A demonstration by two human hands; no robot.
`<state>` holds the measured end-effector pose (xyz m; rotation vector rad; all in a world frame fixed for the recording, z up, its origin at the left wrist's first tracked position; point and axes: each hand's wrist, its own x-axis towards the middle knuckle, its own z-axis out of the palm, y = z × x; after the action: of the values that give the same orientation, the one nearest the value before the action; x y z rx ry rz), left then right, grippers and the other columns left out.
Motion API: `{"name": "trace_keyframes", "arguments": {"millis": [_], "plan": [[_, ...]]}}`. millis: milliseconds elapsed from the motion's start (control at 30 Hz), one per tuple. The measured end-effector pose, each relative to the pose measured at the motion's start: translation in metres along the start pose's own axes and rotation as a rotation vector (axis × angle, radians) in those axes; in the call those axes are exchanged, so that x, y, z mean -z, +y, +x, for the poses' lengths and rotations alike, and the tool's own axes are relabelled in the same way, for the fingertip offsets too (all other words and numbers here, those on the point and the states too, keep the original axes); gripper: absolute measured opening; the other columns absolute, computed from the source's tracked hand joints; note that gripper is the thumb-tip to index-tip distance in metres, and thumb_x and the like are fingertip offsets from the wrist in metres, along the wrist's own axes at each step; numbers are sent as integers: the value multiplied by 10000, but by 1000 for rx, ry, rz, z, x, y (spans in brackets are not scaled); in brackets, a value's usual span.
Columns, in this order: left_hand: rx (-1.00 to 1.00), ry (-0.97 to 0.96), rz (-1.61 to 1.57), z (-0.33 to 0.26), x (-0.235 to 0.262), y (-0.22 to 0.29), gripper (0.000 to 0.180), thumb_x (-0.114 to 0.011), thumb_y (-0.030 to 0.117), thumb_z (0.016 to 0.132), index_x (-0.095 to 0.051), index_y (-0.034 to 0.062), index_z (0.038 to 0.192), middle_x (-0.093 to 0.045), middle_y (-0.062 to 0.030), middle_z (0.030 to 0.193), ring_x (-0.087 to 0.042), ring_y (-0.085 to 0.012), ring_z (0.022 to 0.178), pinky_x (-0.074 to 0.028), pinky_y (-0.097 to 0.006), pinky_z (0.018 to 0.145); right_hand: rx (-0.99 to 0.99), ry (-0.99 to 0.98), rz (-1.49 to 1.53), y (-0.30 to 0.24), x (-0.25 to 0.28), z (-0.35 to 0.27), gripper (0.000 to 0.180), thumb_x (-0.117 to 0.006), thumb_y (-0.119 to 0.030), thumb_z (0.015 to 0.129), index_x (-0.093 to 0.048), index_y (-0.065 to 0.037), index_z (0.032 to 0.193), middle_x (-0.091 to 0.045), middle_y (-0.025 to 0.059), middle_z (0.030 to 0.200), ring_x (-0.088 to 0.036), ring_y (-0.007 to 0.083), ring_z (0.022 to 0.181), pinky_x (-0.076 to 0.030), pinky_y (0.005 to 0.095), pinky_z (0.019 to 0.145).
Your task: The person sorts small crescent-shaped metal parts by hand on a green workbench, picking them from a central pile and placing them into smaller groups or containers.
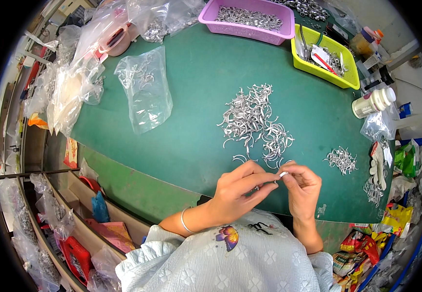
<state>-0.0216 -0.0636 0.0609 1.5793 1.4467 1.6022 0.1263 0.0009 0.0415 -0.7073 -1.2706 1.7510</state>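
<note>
My left hand (237, 189) and my right hand (302, 187) meet above the table's near edge, fingers closed. Pinched in my right fingertips is a small curved silver metal piece (283, 174). My left fingertips press together right beside it; a bit of silver shows under them, but I cannot make out what they hold. Just beyond my hands lies a loose pile of curved silver metal pieces (250, 117), with a few strays at its near side. To the right sits a smaller heap of similar pieces (341, 160).
A clear plastic bag (145, 92) holding some pieces lies left on the green table (196, 73). At the back stand a purple basket (250, 33) of metal parts and a yellow-green basket (325, 74) with tools. A white bottle (374, 103) and a glove (378, 165) lie along the right edge.
</note>
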Motion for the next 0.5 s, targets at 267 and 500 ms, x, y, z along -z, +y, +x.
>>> {"name": "trace_keyframes", "arguments": {"millis": [267,500], "plan": [[97,-3,-70,0,2,0,251,-687,-63,664,-655,34,894,-535,-33,738,-471,-75,561,-348,-211,437,23,17,-32,0,0,-3,121,-522,123,781,-570,71,879,-577,107,848,-536,137,778,-432,236,694],[265,-36,-267,-2,3,-10,172,-674,-48,686,-648,3,848,-535,-27,730,-405,-38,545,-271,-187,443,189,-43,-189,-7,-1,-2,80,-552,83,771,-556,47,842,-569,109,835,-516,177,803,-409,259,718]]}}
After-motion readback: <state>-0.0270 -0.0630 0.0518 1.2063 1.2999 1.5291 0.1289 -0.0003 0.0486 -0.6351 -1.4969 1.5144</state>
